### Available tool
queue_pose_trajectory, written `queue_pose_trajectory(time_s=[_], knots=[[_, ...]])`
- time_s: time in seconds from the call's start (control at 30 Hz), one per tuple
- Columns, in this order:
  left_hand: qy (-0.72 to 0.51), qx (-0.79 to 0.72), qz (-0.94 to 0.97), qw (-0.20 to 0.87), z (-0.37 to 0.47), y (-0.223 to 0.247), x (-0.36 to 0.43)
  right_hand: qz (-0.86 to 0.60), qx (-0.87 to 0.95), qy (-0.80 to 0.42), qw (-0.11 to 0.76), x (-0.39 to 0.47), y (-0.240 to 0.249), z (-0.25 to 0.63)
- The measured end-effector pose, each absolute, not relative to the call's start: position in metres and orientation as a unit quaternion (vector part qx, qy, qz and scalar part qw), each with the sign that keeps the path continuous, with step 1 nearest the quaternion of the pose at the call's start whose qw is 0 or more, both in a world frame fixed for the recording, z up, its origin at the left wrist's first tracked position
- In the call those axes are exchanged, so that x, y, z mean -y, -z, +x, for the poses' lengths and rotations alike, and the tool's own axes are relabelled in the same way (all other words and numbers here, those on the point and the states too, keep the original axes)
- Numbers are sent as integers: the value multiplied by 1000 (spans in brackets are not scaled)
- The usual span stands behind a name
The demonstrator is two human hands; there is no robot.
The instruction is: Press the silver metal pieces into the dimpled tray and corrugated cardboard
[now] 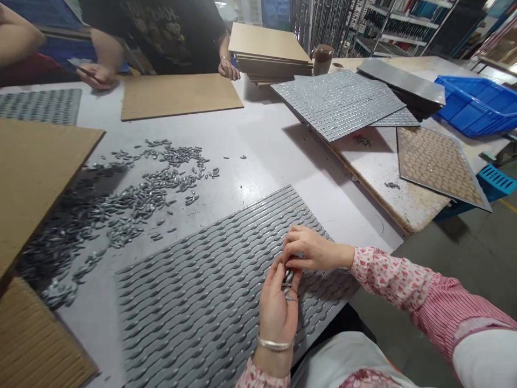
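My left hand (278,310), a silver bangle at its wrist, is turned palm up and cupped around several small grey oval pieces (288,277). The fingers of my right hand (309,248) are pinched together against the left fingertips; whatever lies between them is hidden. Both hands are over a grey moulded sheet (194,280) with rows of wavy ridges and darker oval bumps. To the left on the white table, a large scattered heap of similar grey pieces (133,205) spreads out, partly behind a brown board.
Brown boards (40,178) rise at the left edge. Across the table, a person's hands (229,69) are near a flat board (181,96). Ridged grey sheets (339,99) overhang the right-hand table, with a patterned panel (438,161) and a blue crate (476,105) beyond.
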State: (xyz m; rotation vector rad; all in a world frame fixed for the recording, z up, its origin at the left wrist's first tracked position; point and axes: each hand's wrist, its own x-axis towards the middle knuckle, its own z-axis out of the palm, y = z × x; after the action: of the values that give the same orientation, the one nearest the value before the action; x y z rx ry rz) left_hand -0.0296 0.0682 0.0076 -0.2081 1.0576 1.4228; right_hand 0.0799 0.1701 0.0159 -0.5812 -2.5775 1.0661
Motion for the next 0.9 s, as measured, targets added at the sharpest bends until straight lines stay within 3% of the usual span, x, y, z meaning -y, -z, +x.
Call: queue_pose_trajectory(time_s=[0.17, 0.33, 0.9], knots=[[-594, -482, -115, 634, -36, -11, -64, -328, 682, -594, 274, -198, 1, 94], [-562, -495, -157, 644, -38, -8, -60, -448, 582, -571, 367, -247, 17, 115], [-569, -463, -172, 658, -36, 1, -61, -434, 830, -323, 139, -281, 22, 116]])
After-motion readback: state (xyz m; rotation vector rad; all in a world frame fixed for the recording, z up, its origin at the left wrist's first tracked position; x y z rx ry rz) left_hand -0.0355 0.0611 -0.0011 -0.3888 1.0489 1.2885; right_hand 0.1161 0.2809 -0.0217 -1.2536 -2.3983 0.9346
